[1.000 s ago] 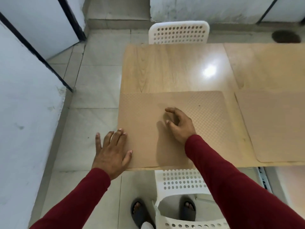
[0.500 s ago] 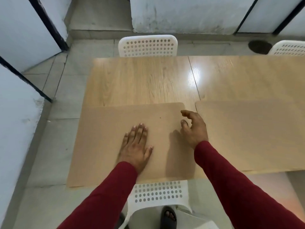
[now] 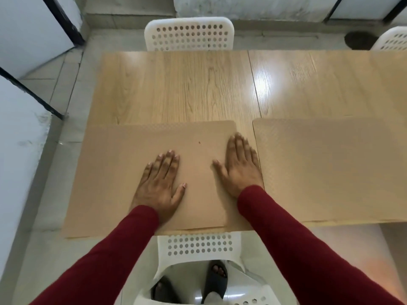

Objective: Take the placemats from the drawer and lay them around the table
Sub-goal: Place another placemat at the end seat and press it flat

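A tan textured placemat lies at the near left of the wooden table, its left part sticking out past the table's left edge. My left hand rests flat on its middle, fingers spread. My right hand lies flat on its right edge, fingers pointing away from me. A second tan placemat lies to the right, a narrow strip of bare table between the two. Neither hand grips anything.
A white perforated chair stands at the table's far side, another at the far right. A third white chair is tucked in right below me, my feet in dark sandals behind it. A white wall runs along the left.
My right hand has gone from curled fingers to lying flat at the mat's right edge. My left hand has moved from the mat's left edge to its middle. The view has shifted.
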